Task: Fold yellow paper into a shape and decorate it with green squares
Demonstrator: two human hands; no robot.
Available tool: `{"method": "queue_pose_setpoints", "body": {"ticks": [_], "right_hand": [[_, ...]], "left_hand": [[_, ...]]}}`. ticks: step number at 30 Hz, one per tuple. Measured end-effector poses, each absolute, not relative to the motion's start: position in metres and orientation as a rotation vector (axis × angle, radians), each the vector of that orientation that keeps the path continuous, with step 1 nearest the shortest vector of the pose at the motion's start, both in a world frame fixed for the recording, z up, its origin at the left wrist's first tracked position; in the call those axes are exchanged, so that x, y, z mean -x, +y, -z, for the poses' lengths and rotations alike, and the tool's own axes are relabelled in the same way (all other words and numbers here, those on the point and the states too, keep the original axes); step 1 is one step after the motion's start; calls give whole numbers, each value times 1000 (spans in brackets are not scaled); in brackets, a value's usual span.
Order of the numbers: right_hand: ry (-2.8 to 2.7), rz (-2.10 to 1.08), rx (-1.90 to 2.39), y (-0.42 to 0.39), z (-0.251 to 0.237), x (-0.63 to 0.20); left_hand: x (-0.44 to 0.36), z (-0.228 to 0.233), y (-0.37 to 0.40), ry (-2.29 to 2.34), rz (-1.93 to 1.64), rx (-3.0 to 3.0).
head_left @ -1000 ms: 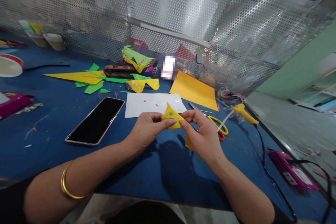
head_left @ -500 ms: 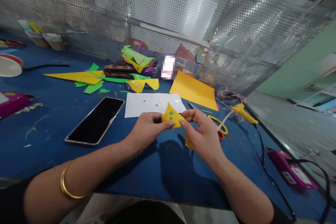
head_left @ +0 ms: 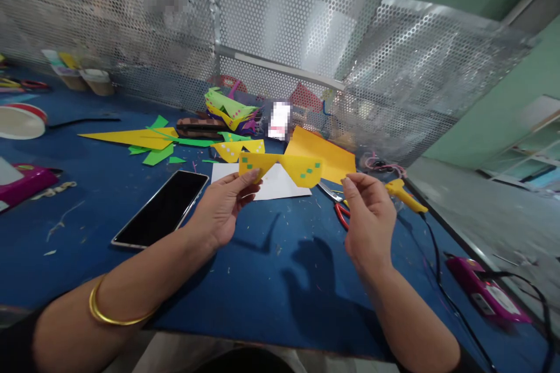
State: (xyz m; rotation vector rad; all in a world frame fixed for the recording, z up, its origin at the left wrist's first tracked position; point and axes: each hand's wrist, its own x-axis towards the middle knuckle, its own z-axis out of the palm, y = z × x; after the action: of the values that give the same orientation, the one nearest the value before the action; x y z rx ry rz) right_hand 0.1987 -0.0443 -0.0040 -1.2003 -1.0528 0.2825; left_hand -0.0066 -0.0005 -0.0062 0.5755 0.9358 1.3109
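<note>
A yellow paper glasses cutout (head_left: 301, 169) with small green squares on both lobes is held up, spread flat, above the table. My left hand (head_left: 225, 204) pinches its left lobe between thumb and fingers. Apart from the cutout, to its right, my right hand (head_left: 370, 218) is closed with thumb and forefinger together; whether anything tiny is between them is hidden. Under the cutout lies a white sheet (head_left: 280, 189). Scissors (head_left: 342, 215) with red handles rest just left of my right hand. A similar yellow cutout (head_left: 230, 152) with pale dots lies behind.
A black-screened phone (head_left: 161, 210) lies left on the blue table (head_left: 262, 291). Orange-yellow paper (head_left: 324, 154) and green scraps (head_left: 158, 154) are farther back. A yellow glue gun (head_left: 406, 195) with a black cord is at right, near a magenta box (head_left: 485, 291). Perforated metal (head_left: 280, 23) stands behind.
The yellow paper glasses cutout, earlier folded between both hands, is now unfolded and held by my left hand alone. My right hand has let go and moved right.
</note>
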Motion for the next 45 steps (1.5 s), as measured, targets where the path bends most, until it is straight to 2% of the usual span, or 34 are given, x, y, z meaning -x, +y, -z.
{"method": "queue_pose_setpoints", "body": {"ticks": [6,9,16,35,45], "right_hand": [[-1092,-917,1148,-42,11,-181],[-959,-1059,1061,-42,15,-172],[-766,-979,1017,-37,22,-176],[-770,-1089,976,-39,17,-174],[-755,-1037,972,-37,20,-176]], "left_hand": [[3,13,-2,939,-1291,-565],[-2,17,-7,953,-1220,-592],[-5,18,-12,914,-1145,-661],[-5,19,-11,940,-1207,-692],[-3,19,-11,904,-1165,-685]]}}
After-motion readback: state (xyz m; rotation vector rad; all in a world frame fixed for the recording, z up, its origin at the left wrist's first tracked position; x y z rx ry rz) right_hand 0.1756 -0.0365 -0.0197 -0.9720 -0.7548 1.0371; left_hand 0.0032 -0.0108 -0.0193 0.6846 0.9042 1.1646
